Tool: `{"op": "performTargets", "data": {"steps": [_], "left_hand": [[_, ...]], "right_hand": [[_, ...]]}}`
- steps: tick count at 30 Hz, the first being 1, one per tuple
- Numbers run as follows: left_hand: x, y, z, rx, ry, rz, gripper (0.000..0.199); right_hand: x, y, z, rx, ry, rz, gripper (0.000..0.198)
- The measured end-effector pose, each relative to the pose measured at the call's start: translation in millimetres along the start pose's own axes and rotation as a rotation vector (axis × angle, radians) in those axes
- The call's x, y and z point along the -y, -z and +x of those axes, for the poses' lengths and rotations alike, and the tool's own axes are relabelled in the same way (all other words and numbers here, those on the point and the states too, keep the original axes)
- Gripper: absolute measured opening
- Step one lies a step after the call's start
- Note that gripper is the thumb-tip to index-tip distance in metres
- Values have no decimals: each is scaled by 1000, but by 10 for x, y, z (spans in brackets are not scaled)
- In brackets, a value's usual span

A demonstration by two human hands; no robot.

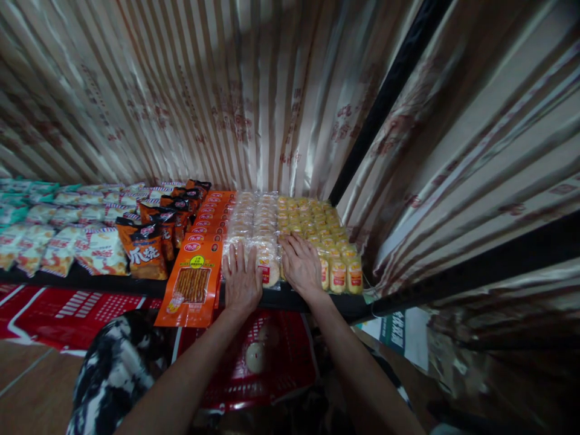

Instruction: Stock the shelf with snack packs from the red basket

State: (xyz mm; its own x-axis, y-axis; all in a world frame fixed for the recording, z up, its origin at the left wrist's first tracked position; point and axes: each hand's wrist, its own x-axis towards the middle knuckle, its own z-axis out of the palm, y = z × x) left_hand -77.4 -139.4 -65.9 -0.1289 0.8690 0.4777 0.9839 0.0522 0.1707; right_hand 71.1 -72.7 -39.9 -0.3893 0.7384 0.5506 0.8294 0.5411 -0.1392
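My left hand [242,278] lies flat with its fingers stretched out over the front of the clear-wrapped white rice crackers [269,266]. On the yellow-wrapped small cakes [338,272], my right hand [301,263] rests at the front left corner, fingers extended and close together. Both stacks stand side by side in neat rows. Just left of my left hand, an overlapping row of orange snack packets [194,284] runs back, the front one hanging over the shelf edge. Some packs under my palms are hidden.
Dark orange-and-black snack bags [144,248] and white-and-blue bags [102,251] fill the left of the black-edged shelf [335,302]. A dark post [385,96] rises at the right, with pleated printed curtain [254,90] behind. Red printed sheeting [81,314] hangs below.
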Motion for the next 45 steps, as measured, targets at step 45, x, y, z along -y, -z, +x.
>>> {"op": "performTargets", "data": {"steps": [45], "left_hand": [[14,-29,-21,-49,-39,10,57]], "right_hand": [[63,37,218,2,5,-74,42]]}}
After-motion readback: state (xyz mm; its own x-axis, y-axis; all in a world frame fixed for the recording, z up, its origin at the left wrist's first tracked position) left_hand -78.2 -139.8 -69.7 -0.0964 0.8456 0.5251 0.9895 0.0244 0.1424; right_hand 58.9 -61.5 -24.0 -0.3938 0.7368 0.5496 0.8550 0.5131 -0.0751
